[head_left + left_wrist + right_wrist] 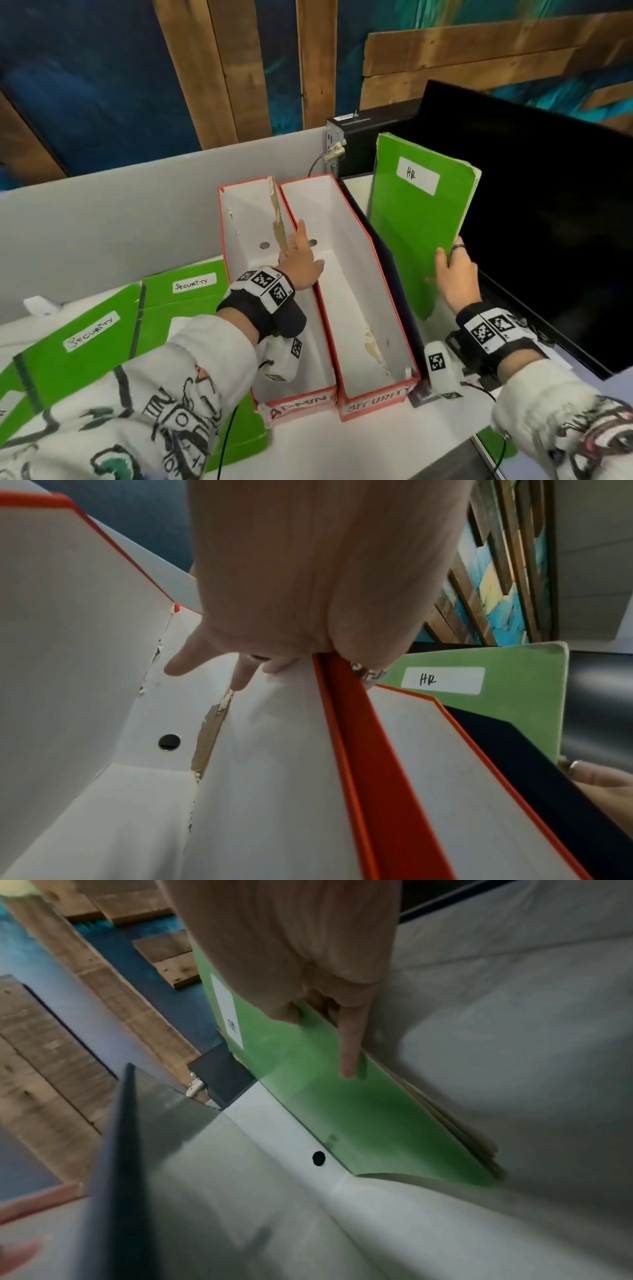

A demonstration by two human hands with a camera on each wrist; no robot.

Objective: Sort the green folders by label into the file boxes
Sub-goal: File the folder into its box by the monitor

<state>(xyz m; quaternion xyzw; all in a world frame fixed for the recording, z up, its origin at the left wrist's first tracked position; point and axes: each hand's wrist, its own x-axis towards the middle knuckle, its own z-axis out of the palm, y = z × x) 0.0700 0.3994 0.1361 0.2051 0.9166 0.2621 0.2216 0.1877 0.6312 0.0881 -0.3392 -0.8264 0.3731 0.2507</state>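
A green folder labelled HR (418,222) stands upright in the dark navy file box (363,219) at the right, its top well above the rim. My right hand (452,270) grips its near edge. In the right wrist view the thumb and a straight finger lie on the HR folder's green face (342,1110), and its lower edge is down inside the white interior. My left hand (301,263) straddles the adjoining walls of the red ADMIN box (239,212) and the red SECURITY box (376,308), fingers on one side and thumb on the other. Both red boxes hold no folders.
Two green folders labelled SECURITY (191,294) (78,346) lie on the white desk to the left, with more green under my left sleeve. A black monitor (548,222) stands close to the right of the navy box. A grey partition (102,219) runs behind the boxes.
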